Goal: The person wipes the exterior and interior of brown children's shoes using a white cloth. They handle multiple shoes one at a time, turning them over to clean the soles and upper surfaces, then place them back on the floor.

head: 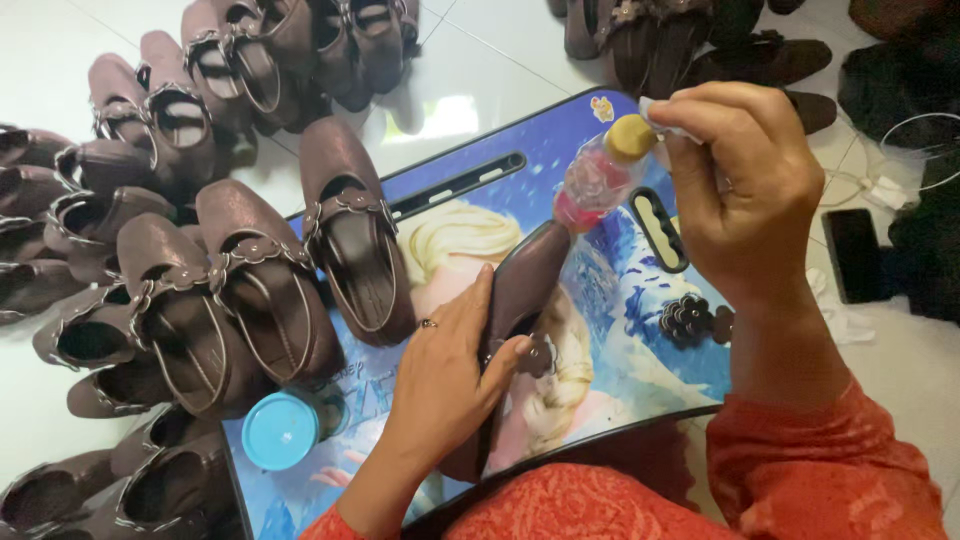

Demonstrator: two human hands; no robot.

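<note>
Your left hand [450, 370] is clamped on a dark brown shoe [515, 300]: the fingers wrap over its side, the thumb rests against the sole edge, and a ring shows on one finger. The shoe stands on edge, toe pointing up and away from you, over the blue picture-printed lap tray [600, 370] that serves as your bench.

Your right hand [745, 190] is closed on a small clear bottle [595, 185] with pink contents and a yellowish cap. The grip sits at the cap end, together with a scrap of white material. The bottle is tilted, and its lower end sits just above the toe of the shoe; whether they touch cannot be told.

A dark scalloped ornament piece [690, 320] lies on the tray to the right of the shoe, near your right wrist. A light-blue round lid [281, 430] rests on the tray's near-left corner. Three finished brown shoes [270, 290] with scalloped straps lie across the tray's left edge, and more brown shoes [150, 130] are spread over the white tiled floor [470, 60] beyond. A black phone [852, 255] lies on the floor at the right.
</note>
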